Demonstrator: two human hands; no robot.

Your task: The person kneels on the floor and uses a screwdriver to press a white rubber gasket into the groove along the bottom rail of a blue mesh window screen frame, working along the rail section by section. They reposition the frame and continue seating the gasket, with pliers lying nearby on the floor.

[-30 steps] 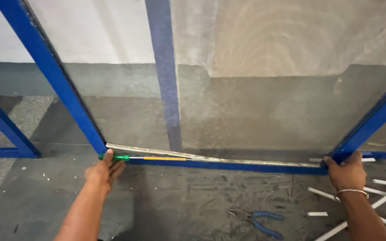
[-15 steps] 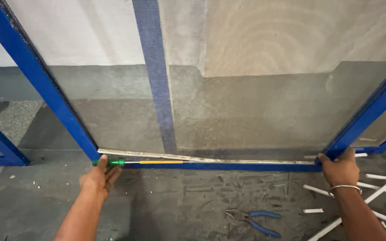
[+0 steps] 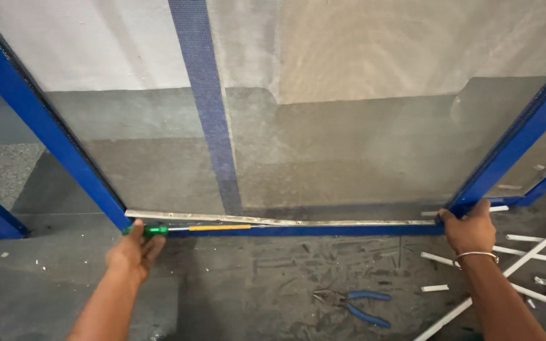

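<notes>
A green-handled screwdriver (image 3: 188, 228) lies along the bottom rail of the blue mesh screen frame (image 3: 52, 136), its shaft under a thin metal strip (image 3: 285, 220). The left hand (image 3: 135, 251) closes around the handle at the lower left corner. The right hand (image 3: 472, 228) grips the lower right corner. Blue-handled pliers (image 3: 352, 304) lie on the concrete floor (image 3: 254, 284) between the arms.

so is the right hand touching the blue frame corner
Touching: the head view shows the right hand gripping the blue frame at its lower right corner, fingers wrapped over the edge.
</notes>
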